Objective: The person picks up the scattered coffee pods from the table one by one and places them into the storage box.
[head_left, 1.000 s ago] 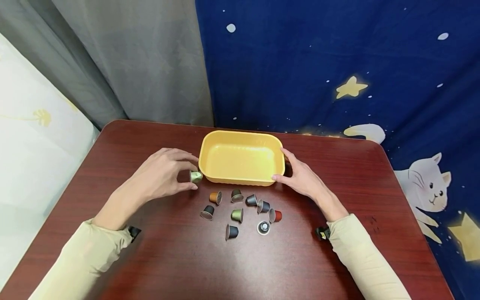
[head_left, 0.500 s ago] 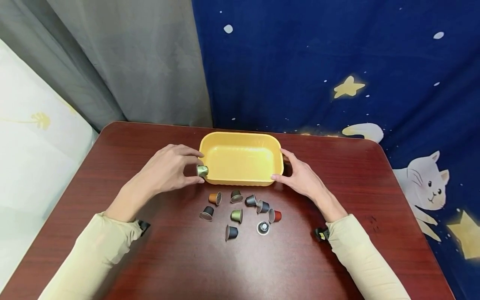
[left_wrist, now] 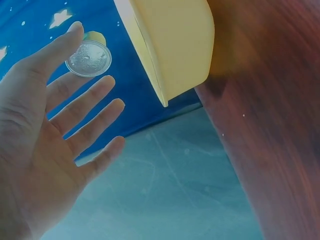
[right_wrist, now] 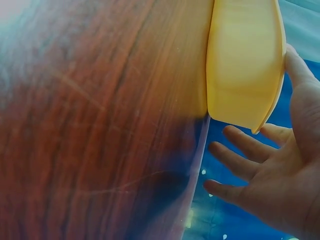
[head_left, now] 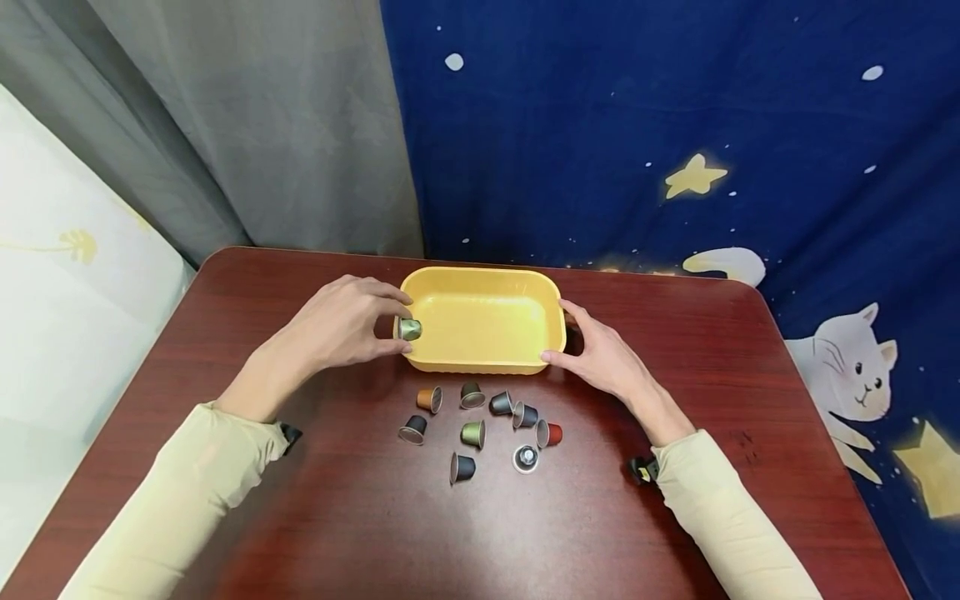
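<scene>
Head view: one held capsule (head_left: 410, 329) over the rim, nine others on the worktop (head_left: 337, 517)

We judge this an early stage. One green capsule is up off the surface, above the left end of the yellow tub (head_left: 480, 367), and not yet let go. Nine more lie loose between the tub and the worktop's near side, among them an orange capsule (head_left: 428, 400) and a red capsule (head_left: 554, 434); those remain to be handled. The tub stands near the worktop's far edge.

Our left hand (head_left: 341, 325) pinches the held capsule between thumb and index finger, the other three fingers spread; the left wrist view shows it apart from the tub. Our right hand (head_left: 600, 354) has its fingers apart, with thumb and index finger touching the rim at the tub's right end; how firmly they press, we cannot tell.
</scene>
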`<action>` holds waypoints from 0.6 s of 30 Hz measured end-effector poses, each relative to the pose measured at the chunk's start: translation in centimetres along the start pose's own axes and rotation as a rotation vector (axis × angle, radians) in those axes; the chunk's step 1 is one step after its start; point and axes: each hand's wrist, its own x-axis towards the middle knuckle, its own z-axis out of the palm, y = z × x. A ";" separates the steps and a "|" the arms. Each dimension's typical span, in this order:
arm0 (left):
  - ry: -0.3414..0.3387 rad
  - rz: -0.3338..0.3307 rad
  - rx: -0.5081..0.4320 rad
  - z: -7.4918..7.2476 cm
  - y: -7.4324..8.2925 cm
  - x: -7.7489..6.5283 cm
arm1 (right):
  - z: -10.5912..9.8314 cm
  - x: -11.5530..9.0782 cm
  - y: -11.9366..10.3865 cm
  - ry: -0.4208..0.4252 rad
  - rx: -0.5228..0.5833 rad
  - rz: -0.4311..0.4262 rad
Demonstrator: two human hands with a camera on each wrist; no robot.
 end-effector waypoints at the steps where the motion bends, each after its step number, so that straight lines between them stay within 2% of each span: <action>1: -0.009 0.001 0.004 0.0 0.0 0.2 | 0.0 0.0 0.0 -0.003 -0.001 0.002; 9: -0.063 0.012 0.013 -0.1 0.2 1.6 | 0.0 0.0 -0.2 0.004 -0.003 0.001; 18: -0.094 0.030 0.009 -0.1 0.0 2.4 | -0.1 0.0 -0.2 0.002 -0.006 -0.005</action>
